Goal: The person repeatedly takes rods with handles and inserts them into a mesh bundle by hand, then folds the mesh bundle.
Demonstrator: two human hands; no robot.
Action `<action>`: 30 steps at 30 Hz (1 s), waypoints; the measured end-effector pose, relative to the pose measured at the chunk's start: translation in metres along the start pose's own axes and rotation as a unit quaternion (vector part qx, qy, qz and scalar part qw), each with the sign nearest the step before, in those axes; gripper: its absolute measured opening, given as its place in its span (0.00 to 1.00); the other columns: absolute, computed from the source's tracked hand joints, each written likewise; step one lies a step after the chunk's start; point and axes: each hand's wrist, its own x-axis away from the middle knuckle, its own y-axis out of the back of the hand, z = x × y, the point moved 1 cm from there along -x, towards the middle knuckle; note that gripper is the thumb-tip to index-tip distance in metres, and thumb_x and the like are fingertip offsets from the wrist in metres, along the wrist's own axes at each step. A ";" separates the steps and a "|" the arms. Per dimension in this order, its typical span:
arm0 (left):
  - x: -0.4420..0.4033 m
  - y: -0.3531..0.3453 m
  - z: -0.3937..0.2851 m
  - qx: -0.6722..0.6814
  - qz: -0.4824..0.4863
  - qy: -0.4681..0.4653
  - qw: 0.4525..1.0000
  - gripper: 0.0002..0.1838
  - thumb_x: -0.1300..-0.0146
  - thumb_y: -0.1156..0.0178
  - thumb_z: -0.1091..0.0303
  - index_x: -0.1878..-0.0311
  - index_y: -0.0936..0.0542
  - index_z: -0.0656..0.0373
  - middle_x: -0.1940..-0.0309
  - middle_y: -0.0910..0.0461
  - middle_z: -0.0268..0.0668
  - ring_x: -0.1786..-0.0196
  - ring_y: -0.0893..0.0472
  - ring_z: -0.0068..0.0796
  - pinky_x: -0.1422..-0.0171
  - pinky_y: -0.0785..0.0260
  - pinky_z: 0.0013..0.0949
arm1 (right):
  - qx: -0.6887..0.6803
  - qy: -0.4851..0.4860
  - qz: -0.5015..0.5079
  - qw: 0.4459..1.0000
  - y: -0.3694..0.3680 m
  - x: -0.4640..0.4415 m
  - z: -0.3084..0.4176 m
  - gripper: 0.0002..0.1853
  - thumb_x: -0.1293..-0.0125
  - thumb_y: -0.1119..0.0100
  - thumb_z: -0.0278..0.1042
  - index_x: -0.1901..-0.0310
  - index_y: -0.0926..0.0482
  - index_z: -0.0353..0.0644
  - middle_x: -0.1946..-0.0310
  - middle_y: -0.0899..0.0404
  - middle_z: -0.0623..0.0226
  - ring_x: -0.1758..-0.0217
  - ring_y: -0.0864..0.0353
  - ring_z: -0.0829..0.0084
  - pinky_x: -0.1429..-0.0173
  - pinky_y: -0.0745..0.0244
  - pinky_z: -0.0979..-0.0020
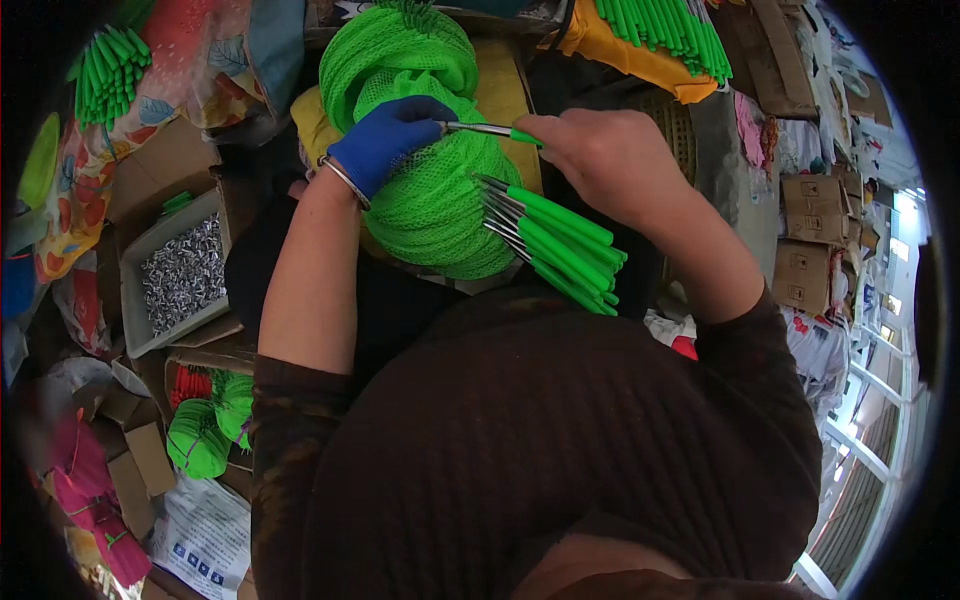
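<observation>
My left hand (388, 145), in a blue glove, is closed in a pinch at the metal tip of a slim green-ended metal rod (485, 129). My right hand (612, 165), bare, grips the green end of the same rod. Both hands are above a large bundle of green mesh netting (440, 210), and the gloved hand rests against it. Whether a strand of net is also between the gloved fingers, I cannot tell. On the right side of the netting lies a fan of several similar green-ended rods (565, 250), metal ends toward the net.
A grey bin of small metal pieces (185, 270) stands at left. Below it are wrapped green net bundles (198, 440). More green rods lie at upper left (110, 75) and on an orange cloth (600, 60). Cardboard boxes (810, 235) are stacked at right.
</observation>
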 end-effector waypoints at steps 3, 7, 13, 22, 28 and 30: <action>-0.001 -0.009 0.004 -0.018 -0.006 -0.031 0.999 0.13 0.42 0.42 0.66 0.55 0.22 0.60 0.62 0.22 0.31 0.57 0.26 0.22 0.48 0.35 0.26 | 0.180 0.097 0.065 0.977 0.015 -0.012 0.017 0.14 0.46 0.45 0.31 0.57 0.23 0.45 0.72 0.22 0.63 0.70 0.20 0.62 0.70 0.27 0.64; 0.005 -0.033 0.005 -0.136 -0.083 -0.095 0.983 0.17 0.44 0.41 0.65 0.52 0.23 0.59 0.59 0.20 0.37 0.57 0.21 0.30 0.50 0.30 0.30 | 0.201 0.123 0.165 0.958 -0.006 -0.032 0.039 0.07 0.48 0.46 0.30 0.66 0.23 0.44 0.72 0.21 0.62 0.71 0.19 0.62 0.73 0.26 0.63; 0.012 -0.045 0.006 -0.261 -0.131 -0.107 0.951 0.18 0.46 0.40 0.66 0.50 0.23 0.55 0.56 0.20 0.45 0.56 0.20 0.41 0.51 0.29 0.35 | 0.149 0.081 0.203 0.964 -0.004 -0.056 0.019 0.12 0.47 0.43 0.32 0.60 0.21 0.43 0.71 0.21 0.58 0.64 0.19 0.56 0.63 0.24 0.59; 0.008 -0.013 0.034 -0.214 -0.232 -0.160 0.935 0.11 0.45 0.42 0.67 0.59 0.19 0.57 0.64 0.18 0.41 0.61 0.19 0.38 0.55 0.28 0.34 | -0.094 -0.030 0.308 0.946 -0.011 -0.011 0.014 0.42 0.44 0.39 0.50 0.35 0.46 0.33 0.62 0.24 0.45 0.54 0.24 0.49 0.51 0.29 0.58; 0.008 -0.044 0.052 -0.256 -0.034 -0.087 0.962 0.15 0.45 0.41 0.63 0.55 0.21 0.55 0.59 0.19 0.44 0.55 0.20 0.43 0.50 0.29 0.37 | -0.242 -0.261 0.451 0.819 -0.092 0.033 -0.039 0.39 0.47 0.35 0.48 0.38 0.38 0.37 0.48 0.27 0.55 0.46 0.27 0.61 0.43 0.32 0.65; 0.008 -0.046 0.054 -0.267 -0.039 -0.074 0.960 0.17 0.45 0.41 0.62 0.53 0.22 0.55 0.58 0.20 0.44 0.55 0.21 0.43 0.50 0.29 0.37 | -0.513 -0.278 0.448 0.677 -0.118 0.050 -0.053 0.32 0.46 0.35 0.51 0.46 0.30 0.38 0.51 0.24 0.59 0.48 0.26 0.66 0.44 0.32 0.64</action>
